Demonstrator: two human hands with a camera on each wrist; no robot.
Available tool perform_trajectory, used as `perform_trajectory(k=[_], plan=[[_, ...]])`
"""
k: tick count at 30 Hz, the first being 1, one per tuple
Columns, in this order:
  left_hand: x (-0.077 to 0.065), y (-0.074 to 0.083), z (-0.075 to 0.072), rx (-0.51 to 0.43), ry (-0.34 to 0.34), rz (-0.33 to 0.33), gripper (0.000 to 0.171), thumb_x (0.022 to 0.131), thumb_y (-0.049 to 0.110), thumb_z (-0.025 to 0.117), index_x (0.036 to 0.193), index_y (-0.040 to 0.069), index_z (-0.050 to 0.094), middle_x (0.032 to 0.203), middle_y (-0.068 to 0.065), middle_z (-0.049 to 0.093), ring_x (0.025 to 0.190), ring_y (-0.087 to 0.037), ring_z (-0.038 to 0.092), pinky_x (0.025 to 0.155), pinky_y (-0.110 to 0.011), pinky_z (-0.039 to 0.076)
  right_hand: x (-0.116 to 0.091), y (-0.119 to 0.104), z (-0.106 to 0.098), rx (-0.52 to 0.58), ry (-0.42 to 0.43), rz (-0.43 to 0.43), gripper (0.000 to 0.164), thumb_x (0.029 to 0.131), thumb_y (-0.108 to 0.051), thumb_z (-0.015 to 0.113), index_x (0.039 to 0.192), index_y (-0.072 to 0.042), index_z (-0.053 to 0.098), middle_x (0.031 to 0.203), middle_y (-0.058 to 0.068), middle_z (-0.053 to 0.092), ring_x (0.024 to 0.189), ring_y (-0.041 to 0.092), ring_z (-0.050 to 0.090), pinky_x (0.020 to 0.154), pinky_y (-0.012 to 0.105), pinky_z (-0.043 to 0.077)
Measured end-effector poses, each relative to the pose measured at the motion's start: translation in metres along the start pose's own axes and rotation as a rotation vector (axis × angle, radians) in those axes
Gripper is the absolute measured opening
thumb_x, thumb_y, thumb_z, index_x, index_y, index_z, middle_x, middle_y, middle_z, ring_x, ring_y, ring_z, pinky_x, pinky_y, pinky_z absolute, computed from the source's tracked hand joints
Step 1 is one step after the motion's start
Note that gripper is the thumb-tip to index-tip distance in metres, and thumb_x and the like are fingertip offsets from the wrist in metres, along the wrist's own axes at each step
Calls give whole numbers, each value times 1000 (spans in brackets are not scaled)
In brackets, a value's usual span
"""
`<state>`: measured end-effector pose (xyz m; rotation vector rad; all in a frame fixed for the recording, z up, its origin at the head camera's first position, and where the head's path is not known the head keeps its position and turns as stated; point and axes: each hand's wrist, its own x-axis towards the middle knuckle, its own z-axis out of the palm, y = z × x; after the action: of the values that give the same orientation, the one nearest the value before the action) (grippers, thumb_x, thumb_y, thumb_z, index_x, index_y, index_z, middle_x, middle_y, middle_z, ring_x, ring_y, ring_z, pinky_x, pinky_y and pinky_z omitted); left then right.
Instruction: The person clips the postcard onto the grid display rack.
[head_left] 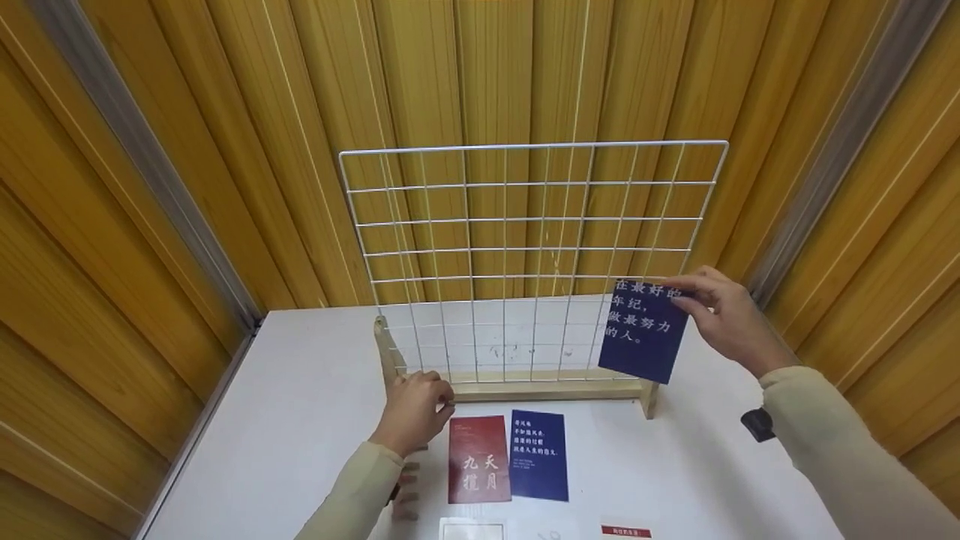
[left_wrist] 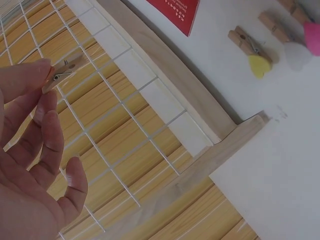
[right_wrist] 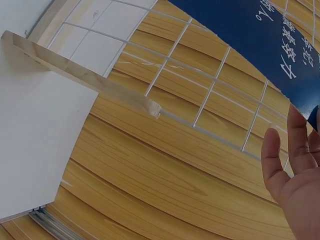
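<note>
My right hand [head_left: 724, 319] pinches a dark blue card [head_left: 641, 341] with white Chinese characters by its upper right corner, in front of the grid's right side. In the right wrist view the card [right_wrist: 250, 40] slants across the top right. My left hand [head_left: 416, 409] is low at the left end of the white wire grid [head_left: 525, 219]. The left wrist view shows a small wooden clothespin [left_wrist: 65, 71] held between its thumb and fingers, with a bit of orange by the thumb. The grid stands upright in a wooden base [head_left: 547, 391].
On the white table [head_left: 292, 420] lie a red card [head_left: 478, 459] and another blue card [head_left: 538, 472]. Several clothespins with coloured hearts, one with a yellow heart [left_wrist: 259, 66], lie left of the cards. Wood-patterned walls [head_left: 495, 75] surround the table.
</note>
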<state>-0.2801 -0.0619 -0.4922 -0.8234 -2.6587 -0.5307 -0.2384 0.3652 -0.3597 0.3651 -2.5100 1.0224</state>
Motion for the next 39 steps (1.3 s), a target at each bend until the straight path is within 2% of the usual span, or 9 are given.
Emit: perform_trajectory(k=[4, 11, 25, 28, 31, 34, 39], plan=[[0, -2, 0, 13, 9, 19, 9, 77, 12, 83, 79, 14, 74, 75, 7, 62, 74, -14, 58, 77, -45, 44, 2, 0, 0, -8, 19, -24, 26, 95, 5, 60, 118, -2, 69, 100, 7, 59, 92, 31, 65, 75, 8, 44], [3, -2, -4, 0, 14, 6, 9, 78, 12, 83, 81, 13, 75, 77, 6, 64, 75, -15, 59, 71, -40, 42, 8, -1, 1, -11, 47, -38, 23, 92, 10, 61, 111, 1, 69, 99, 9, 59, 92, 30, 64, 77, 6, 43], [2, -4, -14, 24, 11, 13, 9, 78, 11, 83, 82, 12, 75, 78, 5, 64, 76, -15, 59, 73, -40, 41, 23, -12, -10, -49, 46, -63, 17, 91, 8, 65, 106, 1, 68, 99, 11, 60, 91, 33, 65, 78, 5, 41], [1, -4, -15, 16, 17, 20, 9, 78, 11, 83, 81, 12, 75, 78, 4, 65, 75, -15, 60, 72, -40, 41, 26, -14, -13, -56, 51, -91, 19, 88, 11, 66, 105, 1, 68, 98, 10, 61, 90, 28, 65, 78, 5, 42], [1, -4, -14, 21, 31, 35, 9, 78, 11, 83, 81, 12, 75, 77, 4, 65, 75, -15, 60, 70, -40, 42, 30, -16, -17, -57, 63, -114, 20, 86, 12, 69, 104, 2, 68, 97, 10, 64, 87, 16, 65, 77, 6, 44], [1, -3, -14, 30, 43, 39, 10, 77, 11, 84, 80, 13, 74, 76, 6, 64, 74, -14, 60, 69, -39, 42, 35, -20, -21, -57, 73, -98, 18, 86, 7, 72, 103, 1, 69, 97, 11, 67, 83, 5, 63, 76, 7, 45], [1, 0, -18, 12, 34, 35, 10, 79, 11, 82, 80, 15, 74, 77, 6, 64, 75, -13, 60, 70, -39, 42, 42, -28, -26, -74, 82, -40, 16, 88, -4, 73, 103, 0, 68, 97, 14, 69, 80, 4, 61, 73, 6, 44]])
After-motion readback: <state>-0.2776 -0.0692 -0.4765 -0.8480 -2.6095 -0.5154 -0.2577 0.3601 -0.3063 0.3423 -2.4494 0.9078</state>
